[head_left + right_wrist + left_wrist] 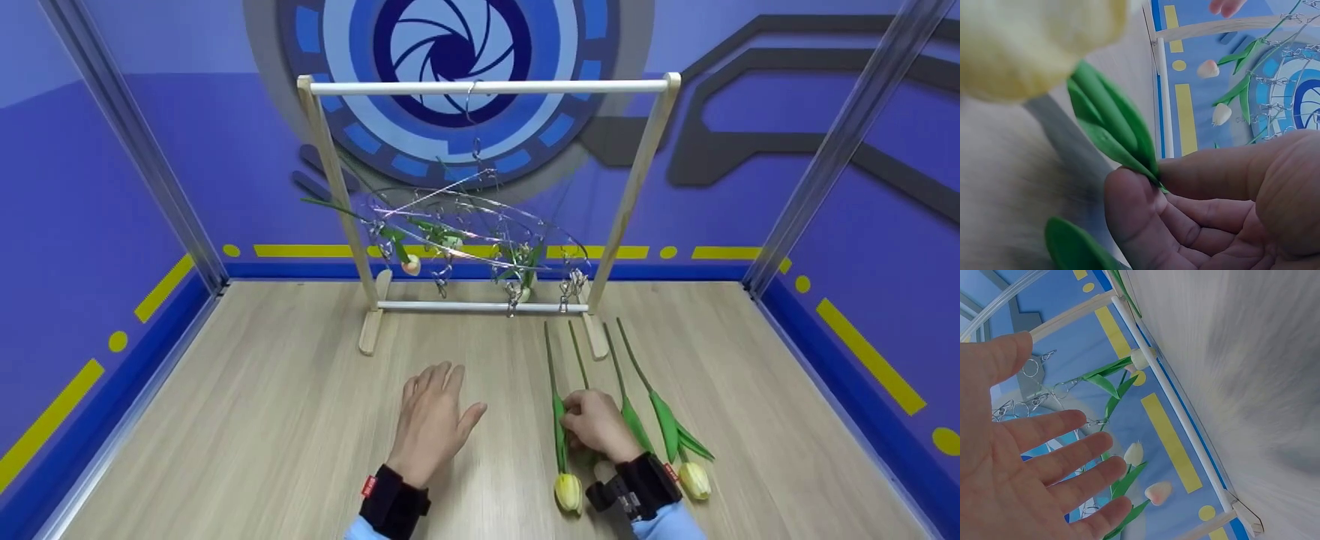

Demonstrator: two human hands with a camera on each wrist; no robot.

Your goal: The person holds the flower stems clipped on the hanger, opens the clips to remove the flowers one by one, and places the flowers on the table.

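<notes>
**Right hand pinching a tulip on the table**

The right hand (596,426) is curling its fingers around the leaves of a yellow tulip (1033,45), lying at five o'clock on the wooden table (262,420). The left hand (433,420) is resting flat and open at six o'clock, holding nothing. A wooden rack (487,87) with a wire hanger (480,217) is standing at twelve o'clock.

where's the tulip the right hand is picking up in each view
Head: tulip lies right of centre, its stem running up from under the right hand.
Left wrist: not in it.
Right wrist: fills the upper left, yellow bloom above green leaves pinched by the fingers.
Shared landmark: the wooden rack's white lower bar.
</notes>
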